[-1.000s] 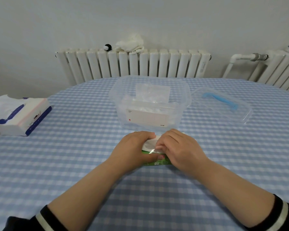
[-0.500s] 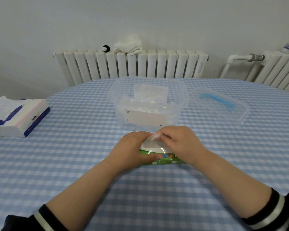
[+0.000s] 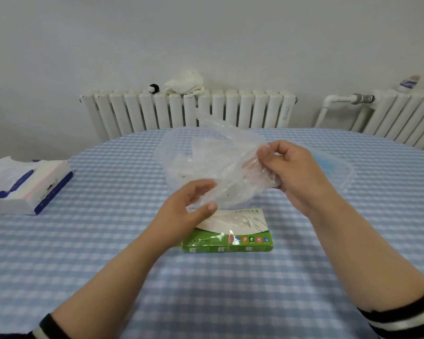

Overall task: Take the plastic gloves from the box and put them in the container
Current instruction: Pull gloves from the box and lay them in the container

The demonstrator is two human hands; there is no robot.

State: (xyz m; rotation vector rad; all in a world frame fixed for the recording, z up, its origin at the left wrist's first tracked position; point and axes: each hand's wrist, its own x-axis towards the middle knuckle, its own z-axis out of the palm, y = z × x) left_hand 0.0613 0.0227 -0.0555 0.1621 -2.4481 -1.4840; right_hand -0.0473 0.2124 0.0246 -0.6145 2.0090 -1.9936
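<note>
A clear plastic glove (image 3: 227,167) hangs in the air in front of the transparent container (image 3: 165,152), which holds more gloves and a white card. My right hand (image 3: 291,172) pinches the glove's right edge between thumb and fingers. My left hand (image 3: 189,206) is lifted just below the glove's lower left corner, fingers loosely curled, and whether it touches the plastic is unclear. The green and white glove box (image 3: 233,232) lies flat on the checked tablecloth under both hands, with a bit of plastic sticking out of its opening.
The container's clear lid with a blue handle (image 3: 333,165) lies to the right, partly behind my right hand. A tissue pack (image 3: 32,187) sits at the table's left edge. White radiators (image 3: 186,111) stand behind the table against the wall.
My right hand pulled a glove out of the box and raised it up and to the right. My left hand lifted off the box. The camera tilted upward.
</note>
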